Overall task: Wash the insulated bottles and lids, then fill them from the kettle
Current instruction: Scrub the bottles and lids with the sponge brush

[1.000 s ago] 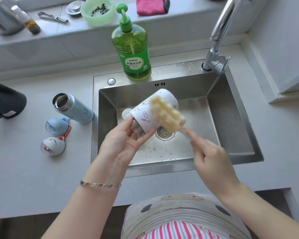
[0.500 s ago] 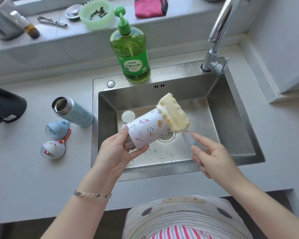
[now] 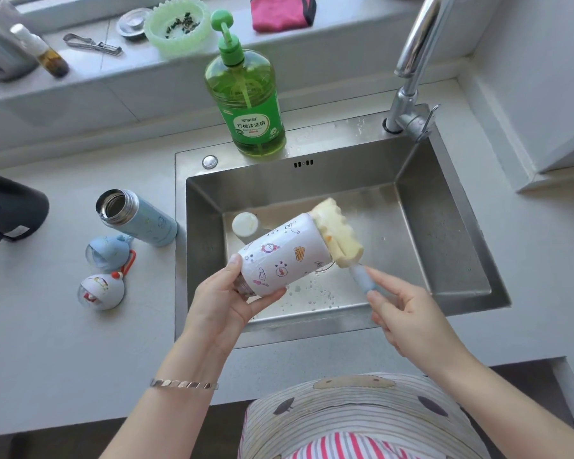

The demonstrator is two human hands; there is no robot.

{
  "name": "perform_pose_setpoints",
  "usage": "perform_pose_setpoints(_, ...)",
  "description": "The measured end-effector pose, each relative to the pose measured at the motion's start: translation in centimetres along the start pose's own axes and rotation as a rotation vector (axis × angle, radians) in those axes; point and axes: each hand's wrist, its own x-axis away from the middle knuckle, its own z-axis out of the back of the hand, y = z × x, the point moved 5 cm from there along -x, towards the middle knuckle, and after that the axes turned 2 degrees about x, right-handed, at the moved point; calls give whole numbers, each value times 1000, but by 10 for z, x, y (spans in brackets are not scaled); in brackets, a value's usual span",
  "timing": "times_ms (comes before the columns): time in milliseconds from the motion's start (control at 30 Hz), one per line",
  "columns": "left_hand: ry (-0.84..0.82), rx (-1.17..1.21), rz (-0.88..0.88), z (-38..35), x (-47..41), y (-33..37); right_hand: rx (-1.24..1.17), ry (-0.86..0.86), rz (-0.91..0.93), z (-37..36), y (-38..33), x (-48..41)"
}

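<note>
Over the stainless steel sink (image 3: 444,210), a person's left hand (image 3: 226,306) holds a white insulated bottle printed with small cartoons (image 3: 285,256), its grip curled round the bare metal neck end, thumb on the near side. The bottle is tilted, its base pointing toward two o'clock above the drain. A yellow ridged sponge brush (image 3: 338,233) lies against that base. The right hand (image 3: 408,313), at four o'clock from the bottle, has its grip pinching the brush's pale blue handle (image 3: 362,278) between thumb and fingertips. A small round white cap (image 3: 245,223) rests on the sink floor at ten o'clock from the bottle. On the grey table (image 3: 63,342), at nine o'clock from the sink, a light blue insulated bottle (image 3: 136,217) lies with its steel mouth open, its far end just beside the sink's rim. Two domed lids, one blue (image 3: 108,253) and one white with a face (image 3: 101,291), lie close together at seven o'clock from it. A black kettle (image 3: 10,210) sits at the table's left edge. A green pump bottle of dish soap (image 3: 246,94) stands on the sink's back rim at twelve o'clock, and the chrome tap (image 3: 411,61) rises at one o'clock.
</note>
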Motion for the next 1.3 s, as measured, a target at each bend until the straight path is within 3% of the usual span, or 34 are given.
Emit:
perform_pose_setpoints(633, 84, 71, -33, -1, -1, 2, -28, 1, 66, -17, -2, 2)
perform_pose_setpoints(767, 66, 37, -34, -1, 2, 0, 25, 11, -5, -13, 6, -13)
perform_pose_setpoints(967, 70, 20, -72, -6, -1, 6, -47, -4, 72, -21, -1, 5)
perform_pose_setpoints(1167, 59, -76, -57, -1, -2, 3, 10, 63, -160, -3, 26, -22)
perform_pose_setpoints(1300, -71, -297, -30, -4, 0, 12, -208, 2, -180, 6, 14, -26)
